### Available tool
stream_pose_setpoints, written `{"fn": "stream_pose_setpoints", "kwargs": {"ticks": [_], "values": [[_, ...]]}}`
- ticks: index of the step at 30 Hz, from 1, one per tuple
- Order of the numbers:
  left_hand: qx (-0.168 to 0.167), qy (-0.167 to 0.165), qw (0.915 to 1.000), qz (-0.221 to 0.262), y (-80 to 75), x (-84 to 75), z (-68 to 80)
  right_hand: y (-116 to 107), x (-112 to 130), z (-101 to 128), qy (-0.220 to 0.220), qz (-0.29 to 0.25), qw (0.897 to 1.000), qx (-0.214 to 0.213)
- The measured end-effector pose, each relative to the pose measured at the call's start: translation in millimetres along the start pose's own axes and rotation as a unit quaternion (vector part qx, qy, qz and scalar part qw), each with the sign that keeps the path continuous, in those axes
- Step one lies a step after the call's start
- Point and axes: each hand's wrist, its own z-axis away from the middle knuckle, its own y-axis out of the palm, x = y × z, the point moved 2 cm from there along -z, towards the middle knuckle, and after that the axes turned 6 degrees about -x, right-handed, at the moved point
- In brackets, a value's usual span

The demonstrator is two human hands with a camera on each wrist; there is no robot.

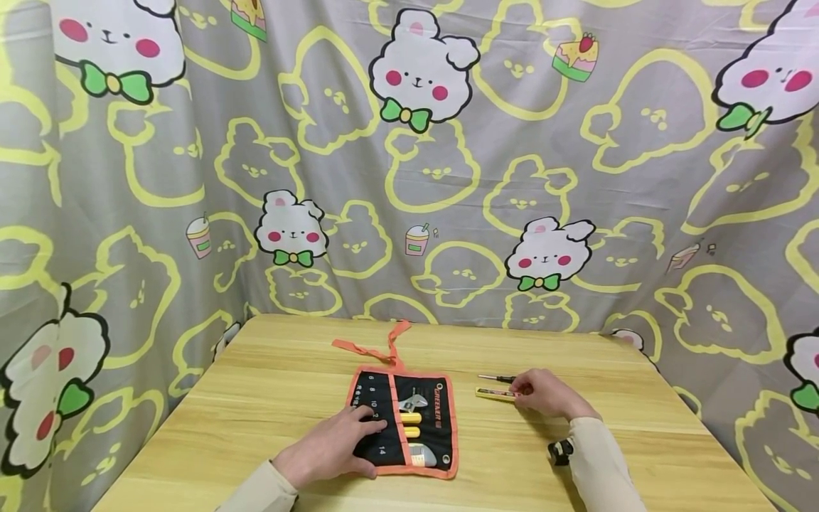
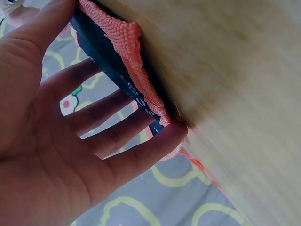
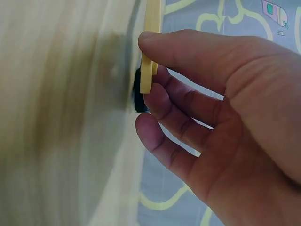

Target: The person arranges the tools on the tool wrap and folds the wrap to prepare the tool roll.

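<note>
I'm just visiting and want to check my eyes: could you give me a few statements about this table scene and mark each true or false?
1. The left hand rests flat on the tool roll. True.
2. The tool roll is rolled up and tied shut. False: it lies unrolled on the wooden table, with its orange strap loose behind it.
3. The right hand pinches a flat yellow tool. True.
4. A small dark screwdriver lies inside the roll. False: it lies on the table beside the roll, just behind the yellow tool.
5. The backdrop is a plain white wall. False: it is a grey cloth printed with cartoon bunnies.
</note>
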Motion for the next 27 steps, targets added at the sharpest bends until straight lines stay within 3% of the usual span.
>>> {"fn": "stream_pose_setpoints", "kwargs": {"ticks": [7, 27], "values": [[-0.001, -0.001, 1.0, 0.002, 0.3, 0.7, -0.2, -1.0, 16.6, -8.3, -0.05, 0.021, 0.998, -0.036], [0.002, 0.0, 1.0, 0.006, 0.9, 1.7, -0.6, 23.2, 84.4, -38.6, -0.099, 0.094, 0.988, -0.068]]}}
